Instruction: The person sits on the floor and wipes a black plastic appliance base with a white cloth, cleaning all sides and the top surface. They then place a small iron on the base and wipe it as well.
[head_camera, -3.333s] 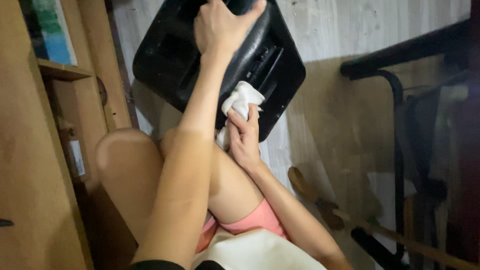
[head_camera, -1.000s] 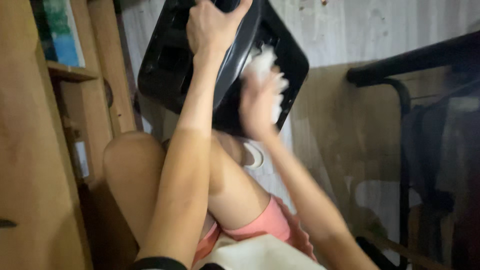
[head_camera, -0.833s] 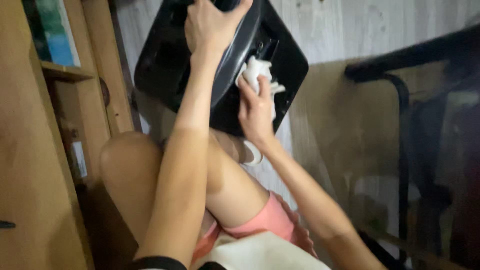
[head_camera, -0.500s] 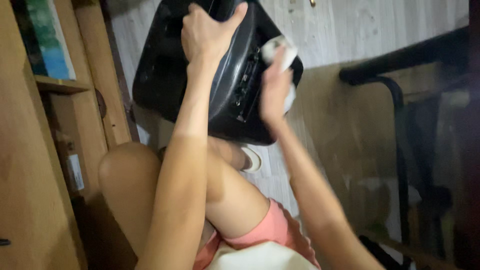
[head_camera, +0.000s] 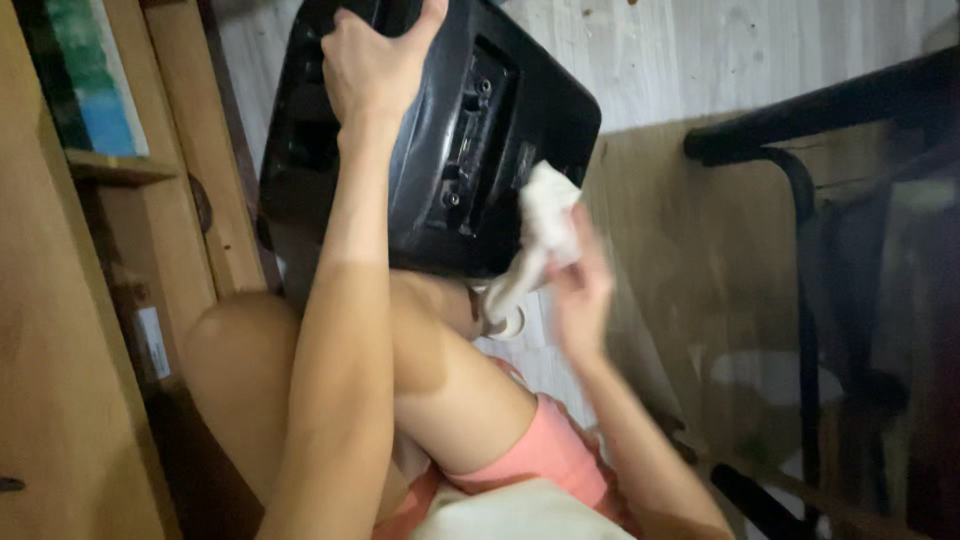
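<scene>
Black plastic, ridged and slotted, is filling the top of the head view: a bulky black casing (head_camera: 440, 130) is standing tilted on the pale plank floor (head_camera: 700, 60), propped against the person's bare knees. Its long axis is running from lower left up toward the upper right, with the recessed panel of sockets facing the person's right side.

The left hand (head_camera: 370, 65) is clamping over the casing's upper edge, fingers curled tight, steadying it. The right hand (head_camera: 580, 290), blurred, is clutching a crumpled white cloth (head_camera: 545, 225), which is touching the casing's lower right edge, just beside the recessed panel; a tail of the cloth is dangling toward the knees.

To my eye, wiping well here is calling for a firm left-hand brace so the casing is not rocking, and for a folded cloth corner worked into the sockets and ribs.

A wooden shelf unit (head_camera: 120, 170) is standing on the left; a dark metal frame (head_camera: 800, 200) is standing on the right.
</scene>
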